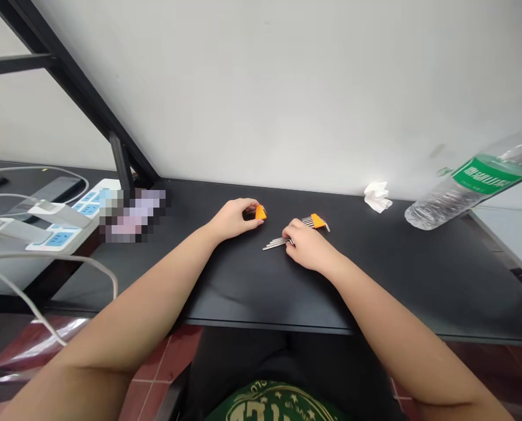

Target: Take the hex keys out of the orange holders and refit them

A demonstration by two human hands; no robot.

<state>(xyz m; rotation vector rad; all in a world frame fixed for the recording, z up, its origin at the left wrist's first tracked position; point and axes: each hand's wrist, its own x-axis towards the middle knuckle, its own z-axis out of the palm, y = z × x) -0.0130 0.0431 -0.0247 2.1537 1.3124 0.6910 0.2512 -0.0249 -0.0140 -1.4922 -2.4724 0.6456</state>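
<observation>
From my distant seat I see the left hand point(237, 219) pinching a small orange holder point(261, 212) between thumb and fingers. The right hand point(307, 242) has its fingers closed over several thin metal rods point(275, 243), whose ends point left. Just beyond it lies a second orange holder point(317, 221), with a row of rods point(307, 221) set in it. A gap of black tabletop point(252, 286) separates the hands; the surface runs on toward the straight front edge, and a shorter strip reaches the pale wall point(265, 88) behind. Rightward, near the wall, I find a crumpled tissue point(377, 197), then a clear bottle point(436, 204); its green label point(486, 174) bears white characters I cannot read. Far left sits a white power strip point(94, 199). Below, gold lettering and stars mark a green shirt point(219, 414), its words partly cut off.
</observation>
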